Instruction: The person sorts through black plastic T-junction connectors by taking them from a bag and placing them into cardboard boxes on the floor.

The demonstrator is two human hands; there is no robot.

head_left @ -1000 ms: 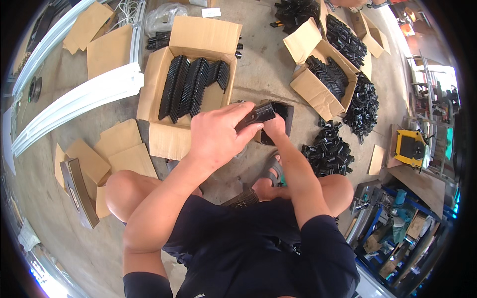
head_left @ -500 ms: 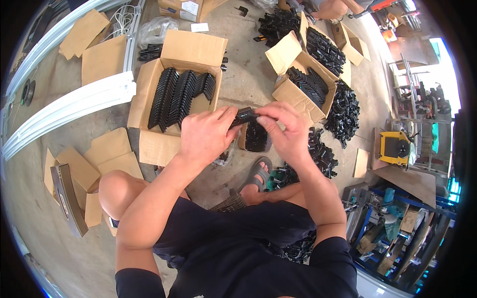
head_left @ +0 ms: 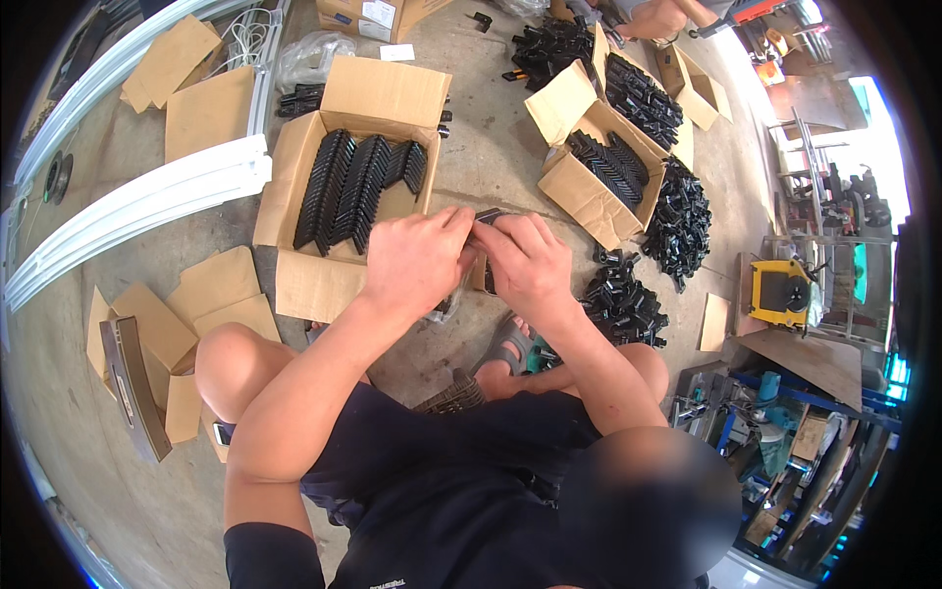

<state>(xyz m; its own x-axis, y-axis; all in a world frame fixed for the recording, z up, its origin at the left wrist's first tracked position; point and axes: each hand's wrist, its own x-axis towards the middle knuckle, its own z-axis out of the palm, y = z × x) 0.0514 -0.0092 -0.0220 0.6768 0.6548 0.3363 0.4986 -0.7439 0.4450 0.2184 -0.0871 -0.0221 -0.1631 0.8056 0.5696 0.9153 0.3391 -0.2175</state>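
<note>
Both my hands meet in front of me around a small black part (head_left: 488, 215), whose exact kind is mostly hidden by my fingers. My left hand (head_left: 414, 257) grips its left end with bent fingers. Pressed against its other side are the thumb and fingers of my right hand (head_left: 531, 263). Just beyond my left hand stands an open cardboard box (head_left: 275, 201), in which similar black parts (head_left: 361, 191) lie stacked in slanted rows. A small container (head_left: 479, 277) of dark bits is largely covered by my right hand.
A second open carton (head_left: 592, 208) holds more black parts. Loose heaps of them (head_left: 677, 226) lie beside it and nearer my knee (head_left: 626, 299). White metal profiles (head_left: 137, 221) and flattened cardboard (head_left: 226, 285) are on the left. Another person's hands (head_left: 653, 20) show at the top.
My right hand has moved left and closed in over the black part, which now shows less. The small container behind is more covered.
</note>
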